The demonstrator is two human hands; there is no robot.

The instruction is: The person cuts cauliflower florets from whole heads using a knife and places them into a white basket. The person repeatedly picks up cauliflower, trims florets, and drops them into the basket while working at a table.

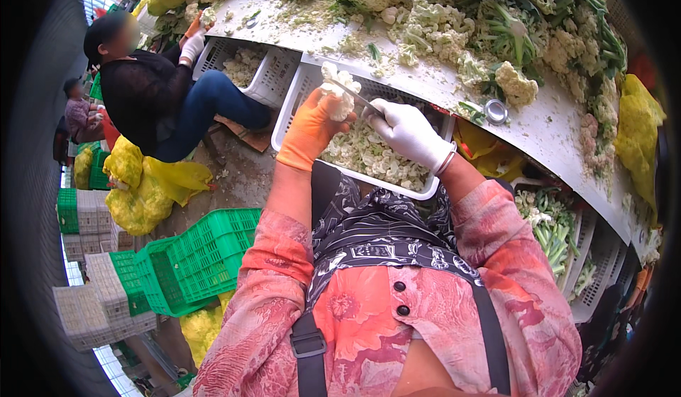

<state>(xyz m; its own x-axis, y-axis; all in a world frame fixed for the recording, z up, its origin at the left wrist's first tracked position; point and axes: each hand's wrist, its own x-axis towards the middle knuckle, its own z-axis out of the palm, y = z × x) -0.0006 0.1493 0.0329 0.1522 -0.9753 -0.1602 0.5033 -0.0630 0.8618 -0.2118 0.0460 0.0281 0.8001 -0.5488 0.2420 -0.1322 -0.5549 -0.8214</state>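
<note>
My left hand [314, 125], in an orange glove, grips a piece of cauliflower [340, 91] above a white plastic crate [367, 172]. In a white glove, my right hand [407, 128] is closed around a knife, its handle hidden in the fingers. The knife blade [354, 94] points up and left and lies across the cauliflower's face. Below both hands, cut cauliflower florets [372, 155] fill much of the crate, which sits partly under the table edge in front of my lap.
A metal table [319, 38] carries heaped cauliflower heads [441, 24] and a small round metal dish [496, 112]. Left of me, a co-worker [143, 88] sits with gloved hands raised. Green crates [213, 258] and yellow mesh sacks [141, 195] stand left; a crate of trimmings [550, 232] stands right.
</note>
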